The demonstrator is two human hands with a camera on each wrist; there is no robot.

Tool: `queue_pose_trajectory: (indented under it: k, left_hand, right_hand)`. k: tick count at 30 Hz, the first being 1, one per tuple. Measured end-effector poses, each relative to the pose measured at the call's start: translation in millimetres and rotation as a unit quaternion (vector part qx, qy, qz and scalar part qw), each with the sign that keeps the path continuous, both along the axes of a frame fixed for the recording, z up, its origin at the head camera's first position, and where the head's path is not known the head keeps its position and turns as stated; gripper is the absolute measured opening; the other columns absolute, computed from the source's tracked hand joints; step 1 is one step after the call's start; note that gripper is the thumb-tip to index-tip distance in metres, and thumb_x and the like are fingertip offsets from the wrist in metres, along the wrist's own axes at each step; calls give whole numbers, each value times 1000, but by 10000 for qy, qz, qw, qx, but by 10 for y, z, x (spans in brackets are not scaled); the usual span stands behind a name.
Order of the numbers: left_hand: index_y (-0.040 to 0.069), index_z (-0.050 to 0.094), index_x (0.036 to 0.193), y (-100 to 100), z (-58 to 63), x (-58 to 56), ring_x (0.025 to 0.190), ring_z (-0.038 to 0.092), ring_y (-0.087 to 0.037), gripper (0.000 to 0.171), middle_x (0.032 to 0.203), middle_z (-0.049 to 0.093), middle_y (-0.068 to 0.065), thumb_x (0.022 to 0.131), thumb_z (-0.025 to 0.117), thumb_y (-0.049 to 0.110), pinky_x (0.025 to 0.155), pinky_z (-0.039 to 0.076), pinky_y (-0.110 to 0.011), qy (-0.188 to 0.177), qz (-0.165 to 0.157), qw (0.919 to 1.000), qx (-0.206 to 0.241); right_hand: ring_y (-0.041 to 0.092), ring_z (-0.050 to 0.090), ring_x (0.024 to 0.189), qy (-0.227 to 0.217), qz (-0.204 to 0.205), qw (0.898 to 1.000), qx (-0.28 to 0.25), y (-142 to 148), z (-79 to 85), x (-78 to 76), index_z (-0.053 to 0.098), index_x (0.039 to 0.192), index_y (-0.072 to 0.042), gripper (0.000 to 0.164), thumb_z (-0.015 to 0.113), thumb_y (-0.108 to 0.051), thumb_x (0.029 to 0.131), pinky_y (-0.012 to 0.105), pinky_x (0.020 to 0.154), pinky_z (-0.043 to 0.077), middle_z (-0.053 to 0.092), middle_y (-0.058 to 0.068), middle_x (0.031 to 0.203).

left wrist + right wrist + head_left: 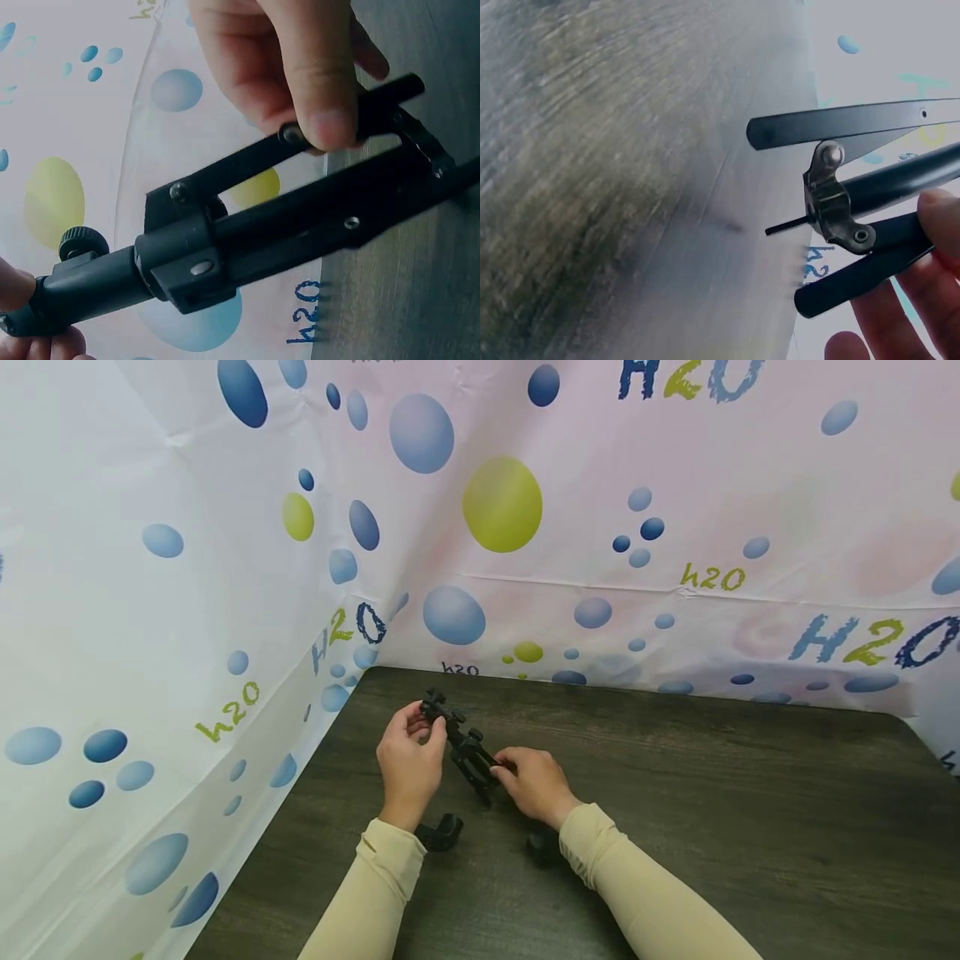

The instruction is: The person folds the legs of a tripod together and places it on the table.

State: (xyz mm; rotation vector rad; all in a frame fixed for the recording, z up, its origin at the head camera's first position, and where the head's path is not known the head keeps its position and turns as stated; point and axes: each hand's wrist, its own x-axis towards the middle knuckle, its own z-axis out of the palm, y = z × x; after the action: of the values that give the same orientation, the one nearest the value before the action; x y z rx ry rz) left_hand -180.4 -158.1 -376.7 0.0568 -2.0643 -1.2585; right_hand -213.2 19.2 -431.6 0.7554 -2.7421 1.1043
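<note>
A small black tripod [467, 745] with folding legs is held at a slant above the table by both hands. My left hand [411, 760] grips its upper end, near several knobs. At the lower end, my right hand [536, 783] pinches one flat leg between thumb and fingers. In the left wrist view the tripod [176, 262] shows its tube, hinged leg braces and a round knob [84, 241]. The right wrist view shows the leg ends spread slightly around a metal bracket [831, 201], from which a thin pin sticks out.
Beside my left wrist, a curved black part [441, 832] lies on the dark wood-look table [712, 827]. Another dark object [542, 847] sits partly hidden by my right wrist. White sheeting [585, 460] with printed dots stands behind and to the left.
</note>
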Motion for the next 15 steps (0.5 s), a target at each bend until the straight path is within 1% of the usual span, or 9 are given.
queue_pose_trajectory:
  k: [2,8,15]
  left_hand:
    - [-8,63,118,-22,-12,-5,95,67,-31,30,103,66,-20,92,71,4,83,56,-38,-95,16,9999,79]
    - [-9,61,121,-91,-65,-14,97,66,-32,34,105,65,-22,91,72,5,85,56,-41,-297,31,9991,297]
    - [-9,60,123,-165,-132,-37,97,66,-33,37,107,65,-22,92,72,7,86,55,-42,-538,199,9976,398]
  right_hand:
    - [19,67,84,16,-11,10000,-36,11,4,5,74,106,-10,14,69,-17,96,42,76,53,72,1,98]
    - [23,68,90,140,1,9999,-89,45,-10,17,74,107,-8,15,69,-15,96,45,81,53,72,4,101]
    - [24,67,91,238,-12,9997,-43,52,-14,5,74,109,-7,16,67,-15,97,46,82,53,70,6,101]
